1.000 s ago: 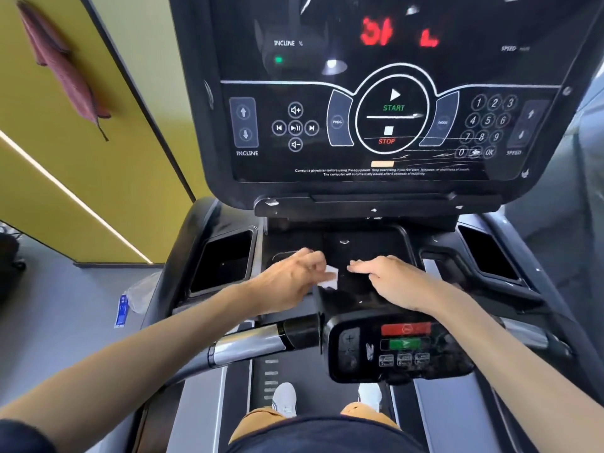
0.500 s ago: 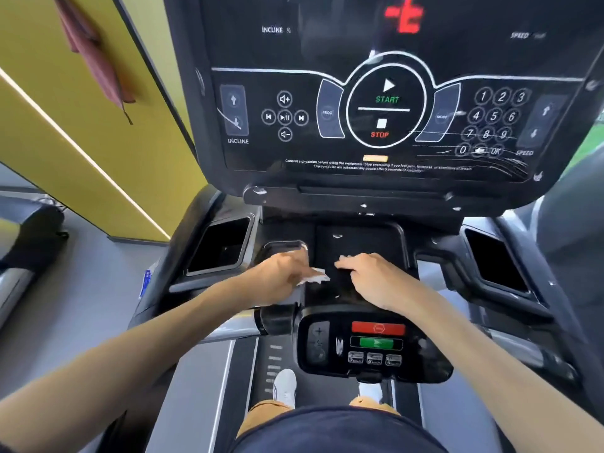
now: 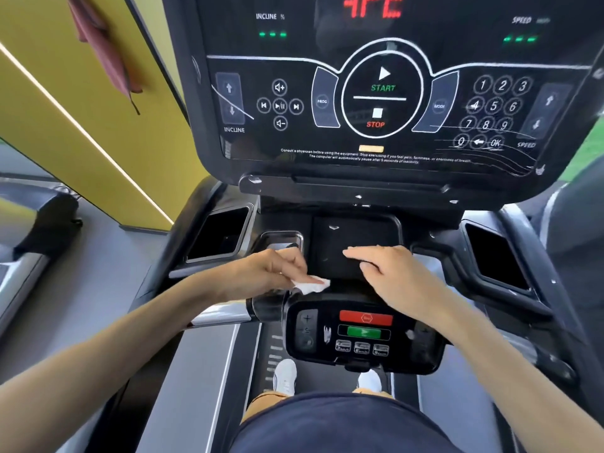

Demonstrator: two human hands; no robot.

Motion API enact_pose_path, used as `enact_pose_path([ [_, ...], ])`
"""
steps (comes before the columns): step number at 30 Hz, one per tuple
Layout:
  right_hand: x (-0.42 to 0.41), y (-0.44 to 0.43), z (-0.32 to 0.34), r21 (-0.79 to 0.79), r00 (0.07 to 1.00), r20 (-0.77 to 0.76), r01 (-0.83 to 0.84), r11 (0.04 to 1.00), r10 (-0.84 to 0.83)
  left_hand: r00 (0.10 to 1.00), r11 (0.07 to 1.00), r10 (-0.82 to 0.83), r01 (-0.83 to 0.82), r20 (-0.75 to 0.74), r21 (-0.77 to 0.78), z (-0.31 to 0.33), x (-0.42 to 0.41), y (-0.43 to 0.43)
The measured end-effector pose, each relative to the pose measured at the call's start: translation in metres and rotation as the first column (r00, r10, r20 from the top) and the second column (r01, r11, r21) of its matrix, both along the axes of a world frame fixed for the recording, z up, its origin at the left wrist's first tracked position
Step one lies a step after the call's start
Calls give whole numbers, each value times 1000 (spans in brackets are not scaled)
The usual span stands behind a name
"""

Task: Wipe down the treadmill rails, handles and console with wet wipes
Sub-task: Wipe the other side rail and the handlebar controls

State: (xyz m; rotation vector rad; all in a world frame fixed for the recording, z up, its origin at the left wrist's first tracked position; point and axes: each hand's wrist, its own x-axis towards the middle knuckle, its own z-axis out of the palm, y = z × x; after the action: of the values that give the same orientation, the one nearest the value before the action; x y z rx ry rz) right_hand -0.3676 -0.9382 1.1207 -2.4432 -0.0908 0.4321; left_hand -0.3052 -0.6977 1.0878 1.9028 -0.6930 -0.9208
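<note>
I stand on a black treadmill, facing its big console (image 3: 376, 103) with START and STOP markings and wet streaks on the right side. My left hand (image 3: 271, 273) holds a small white wet wipe (image 3: 312, 285) just above the left end of the lower control pod (image 3: 359, 335). My right hand (image 3: 395, 276) lies flat, fingers straight, on the black tray (image 3: 356, 237) under the console. A silver handle bar (image 3: 219, 317) runs left from the pod under my left forearm.
Two dark cup holders sit at the left (image 3: 222, 237) and right (image 3: 496, 259) of the tray. A yellow wall (image 3: 65, 132) with a reddish cloth hanging (image 3: 101, 50) is on the left. Another machine's edge (image 3: 29, 230) shows at far left. My white shoes (image 3: 286, 376) stand on the belt.
My left hand has drawn the wipe back toward the pod's left top edge. My right hand has flattened on the tray. The view has shifted downward and the display digits have changed.
</note>
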Motion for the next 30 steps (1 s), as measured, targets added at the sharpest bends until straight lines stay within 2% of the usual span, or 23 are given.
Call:
enact_pose_path([
  [7,-29,-34,-14,42,979,-114,173,984,-168,995,995,-90,92,51,-33,7,-5,-43],
  [13,-34,-27,-13,87,973,-67,224,971,-219,999,996,38,-40,-30,-77,-4,2,3],
  [15,-30,-26,-12,136,975,-69,219,966,-211,998,995,-31,35,51,-90,-3,6,-26],
  [18,-26,-28,-13,157,974,-70,224,962,-216,986,981,-144,154,86,-117,4,4,-66],
  [20,-30,-30,-19,160,979,-87,198,967,-186,987,980,-154,159,46,-117,3,1,-56],
  [23,-31,-30,-20,180,982,-87,182,967,-168,995,994,-58,50,-79,-97,5,9,-15],
  [25,-29,-30,-22,187,982,-88,180,966,-166,997,996,-42,37,-59,-79,4,14,-12],
  [30,-28,-30,-25,166,985,-58,173,971,-165,981,978,-188,191,41,-87,5,6,-78],
])
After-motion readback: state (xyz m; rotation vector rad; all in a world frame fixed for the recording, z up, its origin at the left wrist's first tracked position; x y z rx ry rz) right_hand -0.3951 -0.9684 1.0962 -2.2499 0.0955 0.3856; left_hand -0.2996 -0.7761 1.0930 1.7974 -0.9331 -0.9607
